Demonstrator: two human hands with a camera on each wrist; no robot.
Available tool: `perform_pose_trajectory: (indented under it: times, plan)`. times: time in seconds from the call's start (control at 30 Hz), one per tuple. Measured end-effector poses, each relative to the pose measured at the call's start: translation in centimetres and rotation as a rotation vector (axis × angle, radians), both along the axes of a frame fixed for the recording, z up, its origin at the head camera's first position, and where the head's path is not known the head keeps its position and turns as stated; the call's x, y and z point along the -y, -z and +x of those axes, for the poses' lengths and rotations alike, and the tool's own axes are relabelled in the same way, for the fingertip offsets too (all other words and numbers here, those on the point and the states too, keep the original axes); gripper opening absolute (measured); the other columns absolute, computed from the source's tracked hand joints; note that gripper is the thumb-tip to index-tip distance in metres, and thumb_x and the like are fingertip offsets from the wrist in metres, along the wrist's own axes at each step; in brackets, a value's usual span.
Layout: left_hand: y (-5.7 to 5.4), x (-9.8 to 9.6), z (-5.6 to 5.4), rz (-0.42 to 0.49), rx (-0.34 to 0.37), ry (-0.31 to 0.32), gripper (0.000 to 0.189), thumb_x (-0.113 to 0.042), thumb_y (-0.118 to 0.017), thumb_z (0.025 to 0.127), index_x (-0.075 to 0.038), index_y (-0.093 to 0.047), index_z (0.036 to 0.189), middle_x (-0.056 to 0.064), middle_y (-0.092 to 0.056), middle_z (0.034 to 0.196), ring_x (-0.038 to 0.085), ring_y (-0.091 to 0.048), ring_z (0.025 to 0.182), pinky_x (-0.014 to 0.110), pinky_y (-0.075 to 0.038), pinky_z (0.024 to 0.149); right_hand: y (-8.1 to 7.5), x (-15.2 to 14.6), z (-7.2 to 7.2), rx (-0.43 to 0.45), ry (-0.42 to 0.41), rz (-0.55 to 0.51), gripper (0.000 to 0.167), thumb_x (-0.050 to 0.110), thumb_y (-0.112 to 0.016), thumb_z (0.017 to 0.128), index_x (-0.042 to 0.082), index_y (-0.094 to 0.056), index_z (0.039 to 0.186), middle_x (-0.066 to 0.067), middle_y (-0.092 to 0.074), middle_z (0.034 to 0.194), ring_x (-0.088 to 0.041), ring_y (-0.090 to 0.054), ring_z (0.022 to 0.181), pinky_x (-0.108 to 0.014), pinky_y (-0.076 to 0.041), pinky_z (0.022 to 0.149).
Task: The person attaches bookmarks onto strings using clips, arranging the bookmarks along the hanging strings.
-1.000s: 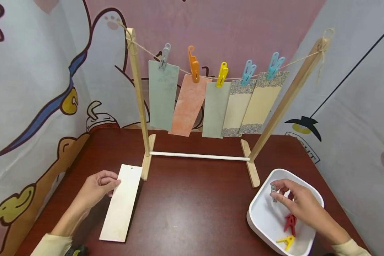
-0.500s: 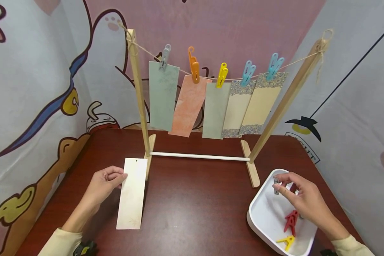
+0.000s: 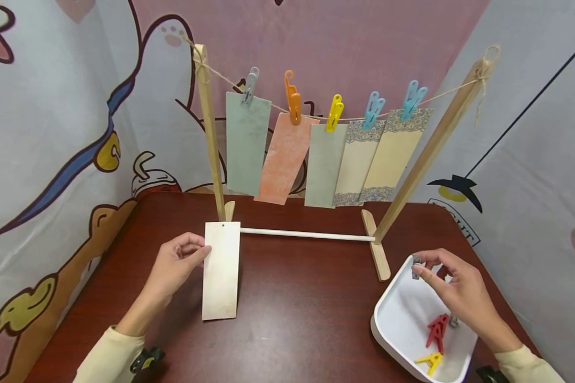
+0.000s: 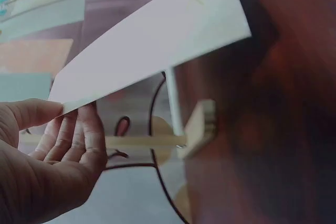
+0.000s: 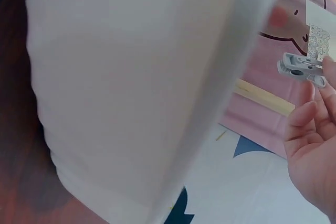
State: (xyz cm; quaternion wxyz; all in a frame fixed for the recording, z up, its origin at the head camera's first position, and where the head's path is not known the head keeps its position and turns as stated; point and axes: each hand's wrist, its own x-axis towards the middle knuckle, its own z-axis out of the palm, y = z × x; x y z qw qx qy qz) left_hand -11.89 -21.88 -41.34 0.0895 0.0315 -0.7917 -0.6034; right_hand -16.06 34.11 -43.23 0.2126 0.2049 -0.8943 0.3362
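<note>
My left hand [image 3: 182,263] pinches the left edge of a cream paper bookmark [image 3: 221,276] with a small hole near its top. The bookmark stands nearly upright in front of the rack's left foot, and a faint leaf print shows at its lower end in the left wrist view. My right hand [image 3: 457,284] pinches a grey clothespin [image 5: 302,69] between thumb and fingers, above the far part of the white tray [image 3: 383,324]. Ahead, a twine line [image 3: 220,76] carries several paper cards, among them a green card [image 3: 248,146] and an orange card [image 3: 287,159], each under a clothespin.
A wooden rack with a left post [image 3: 211,127] and a right post [image 3: 433,149] holds the twine; a white rod [image 3: 306,234] joins its feet. In the tray lie a red clothespin [image 3: 437,331], a yellow clothespin [image 3: 431,363] and a partly hidden grey one.
My left hand has lifted the bookmark and moved it right and forward, towards the rack. My right hand has risen slightly with the grey clothespin.
</note>
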Motion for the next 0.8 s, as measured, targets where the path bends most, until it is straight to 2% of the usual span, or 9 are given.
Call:
perform_pose_trajectory:
  times: [0.2, 0.37, 0.53, 0.67, 0.8]
  plan:
    - [-0.9, -2.3, -1.3, 0.034, -0.047, 0.031, 0.014, -0.002, -0.076, 0.101, 0.008, -0.068, 0.107, 0.015, -0.074, 0.091, 0.017, -0.068, 0.076, 0.028, -0.059, 0.068, -0.9, -0.2, -0.4, -0.024, -0.023, -0.023, 0.045, -0.006, -0.091, 0.083, 0.013, -0.08, 0.122, 0.005, -0.072, 0.095, -0.002, -0.057, 0.085, -0.013, -0.045, 0.073]
    - [-1.6, -3.9, -1.9, 0.045, -0.082, 0.058, 0.01, -0.002, -0.076, 0.101, 0.004, -0.07, 0.104, 0.011, -0.075, 0.089, 0.018, -0.069, 0.077, 0.027, -0.059, 0.07, -1.9, -0.3, -0.7, 0.006, -0.016, -0.071, 0.043, -0.006, -0.09, 0.086, 0.013, -0.08, 0.123, 0.003, -0.075, 0.098, -0.001, -0.063, 0.085, -0.01, -0.048, 0.076]
    - [-2.4, -6.0, -2.6, 0.037, -0.127, 0.105, 0.009, -0.003, -0.076, 0.101, 0.003, -0.07, 0.104, 0.011, -0.075, 0.09, 0.022, -0.067, 0.076, 0.025, -0.052, 0.065, -3.0, -0.6, -0.9, 0.024, -0.031, -0.132, 0.041, -0.009, -0.086, 0.088, 0.009, -0.078, 0.124, -0.001, -0.075, 0.097, -0.003, -0.068, 0.081, -0.01, -0.052, 0.073]
    - [-3.3, -7.8, -3.5, 0.006, -0.188, 0.159, 0.008, -0.005, -0.077, 0.101, 0.0, -0.072, 0.104, 0.012, -0.076, 0.091, 0.02, -0.064, 0.08, 0.027, -0.048, 0.069, -4.1, -0.8, -1.2, 0.006, -0.051, -0.161, 0.041, -0.012, -0.084, 0.089, 0.007, -0.077, 0.125, -0.004, -0.075, 0.096, -0.004, -0.069, 0.081, -0.01, -0.052, 0.073]
    - [-4.1, -9.7, -4.4, 0.014, -0.225, 0.205, 0.007, -0.007, -0.076, 0.102, -0.001, -0.072, 0.105, 0.011, -0.076, 0.093, 0.022, -0.064, 0.085, 0.03, -0.049, 0.075, -5.0, -0.7, -1.5, -0.007, -0.046, -0.172, 0.042, -0.013, -0.083, 0.089, 0.005, -0.077, 0.127, -0.003, -0.074, 0.098, -0.003, -0.069, 0.084, -0.009, -0.052, 0.075]
